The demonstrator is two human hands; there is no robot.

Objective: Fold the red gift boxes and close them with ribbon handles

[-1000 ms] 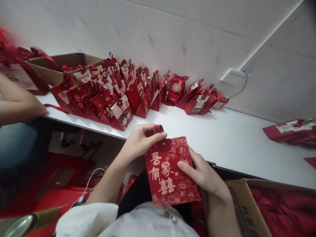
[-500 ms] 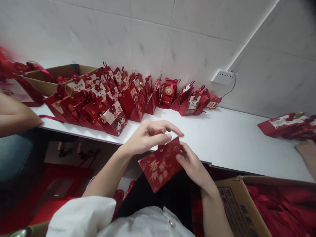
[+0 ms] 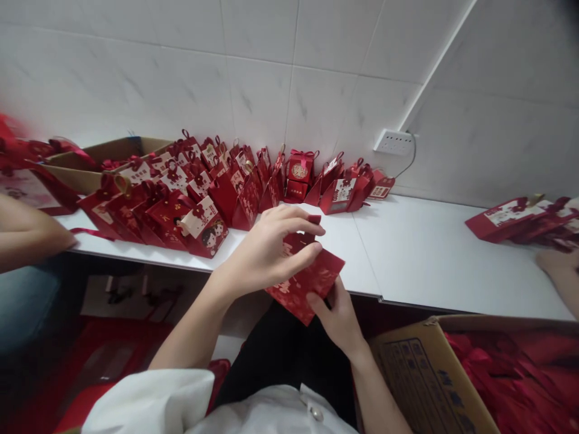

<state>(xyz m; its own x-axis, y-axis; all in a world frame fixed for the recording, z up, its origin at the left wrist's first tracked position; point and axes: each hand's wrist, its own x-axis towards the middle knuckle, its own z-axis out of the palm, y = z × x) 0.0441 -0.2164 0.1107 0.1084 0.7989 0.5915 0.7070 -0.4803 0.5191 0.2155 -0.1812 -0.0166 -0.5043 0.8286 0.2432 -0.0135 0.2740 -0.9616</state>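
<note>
I hold a flat red paper gift bag [image 3: 312,283] with gold lettering at the front edge of the white counter [image 3: 429,265]. My left hand [image 3: 269,250] lies over the bag's top, fingers pinching its upper flap. My right hand [image 3: 335,316] grips the bag's lower edge from beneath. The bag is tilted, its face turned partly away from me.
Several finished red gift bags [image 3: 203,187] stand in a row along the tiled wall. A cardboard box [image 3: 108,150] sits at the left. Another cardboard box [image 3: 420,374] with red ribbons is at my lower right. Other people's arms show at the left [image 3: 27,232] and right [image 3: 561,271]. A wall socket [image 3: 392,142] hangs above.
The bag went from lying face-up toward me to tilted and partly folded. My left hand moved over its top and my right hand slid to its underside. My view shifted up and right.
</note>
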